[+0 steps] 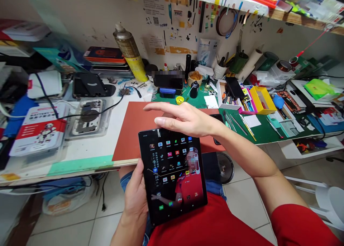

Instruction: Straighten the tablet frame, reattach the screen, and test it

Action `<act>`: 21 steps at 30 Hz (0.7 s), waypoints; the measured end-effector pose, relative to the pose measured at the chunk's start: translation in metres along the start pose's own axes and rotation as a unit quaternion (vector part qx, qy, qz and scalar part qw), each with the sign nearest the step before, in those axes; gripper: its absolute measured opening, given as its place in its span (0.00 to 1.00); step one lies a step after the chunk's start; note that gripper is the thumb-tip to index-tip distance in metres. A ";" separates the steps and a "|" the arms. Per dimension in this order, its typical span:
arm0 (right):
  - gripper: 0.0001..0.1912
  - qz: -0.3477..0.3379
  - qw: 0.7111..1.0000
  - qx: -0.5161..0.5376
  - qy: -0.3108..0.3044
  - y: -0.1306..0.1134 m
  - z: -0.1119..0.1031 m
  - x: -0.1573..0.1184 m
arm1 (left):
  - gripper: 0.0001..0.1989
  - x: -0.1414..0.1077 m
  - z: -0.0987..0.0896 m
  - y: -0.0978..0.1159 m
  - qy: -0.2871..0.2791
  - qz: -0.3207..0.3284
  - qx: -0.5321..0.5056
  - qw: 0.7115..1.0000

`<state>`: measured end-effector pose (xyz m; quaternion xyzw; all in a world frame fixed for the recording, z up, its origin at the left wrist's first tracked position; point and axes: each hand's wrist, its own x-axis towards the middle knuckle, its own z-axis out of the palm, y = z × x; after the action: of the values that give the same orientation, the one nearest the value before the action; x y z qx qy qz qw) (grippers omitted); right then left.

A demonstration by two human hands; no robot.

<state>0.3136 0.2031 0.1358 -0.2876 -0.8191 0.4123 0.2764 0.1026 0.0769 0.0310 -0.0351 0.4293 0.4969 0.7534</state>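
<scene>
A black tablet [172, 181] with a lit screen of app icons is tilted in front of my red shirt, near the bench's front edge. My left hand [135, 190] grips its left side, thumb at the edge and the other fingers hidden behind it. Over the tablet's top edge reaches my right hand [182, 118], its fingers stretched out to the left and holding nothing. Whether the right hand touches the tablet's top edge I cannot tell. Beneath that hand lies a reddish-brown mat [129, 131]. A dark phone [217, 120] is partly covered by my right forearm.
Tweezers and slim tools [236, 124] lie on the green mat [271, 135] at right, beside a yellow box [262, 100]. A phone on a stand [168, 81] and a spray can [130, 52] stand behind. A black cable [113, 108] crosses the left side near a clear case [88, 118].
</scene>
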 end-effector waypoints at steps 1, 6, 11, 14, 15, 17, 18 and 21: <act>0.25 -0.003 1.000 0.002 0.001 0.000 0.000 0.000 | 0.22 0.001 -0.001 0.000 -0.003 0.005 0.007 1.000; 0.25 0.000 1.000 -0.005 0.000 -0.002 0.000 0.004 | 0.26 0.004 -0.004 0.004 -0.028 0.027 0.032 0.999; 0.26 0.003 1.000 0.014 -0.023 -0.006 0.001 0.008 | 0.26 0.003 0.000 0.004 -0.005 0.021 0.036 0.999; 0.25 0.003 0.999 0.026 -0.025 -0.005 0.003 0.009 | 0.26 0.001 0.005 0.003 0.005 0.034 0.030 0.999; 0.25 0.002 0.999 0.025 -0.026 -0.005 0.003 0.009 | 0.26 0.000 0.006 0.002 0.004 0.044 0.029 0.999; 0.26 0.002 0.999 0.020 -0.029 -0.005 0.004 0.010 | 0.25 0.000 0.008 0.002 0.004 0.064 0.030 0.998; 0.26 0.002 0.999 0.016 -0.031 -0.006 0.004 0.010 | 0.24 0.001 0.007 0.001 0.006 0.074 0.030 0.997; 0.26 0.014 0.999 0.000 -0.039 -0.009 0.003 0.010 | 0.23 0.001 0.005 0.001 0.008 0.078 0.024 0.997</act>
<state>0.3021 0.2042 0.1435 -0.2829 -0.8253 0.4267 0.2385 0.1047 0.0807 0.0333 0.0127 0.4481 0.5439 0.7094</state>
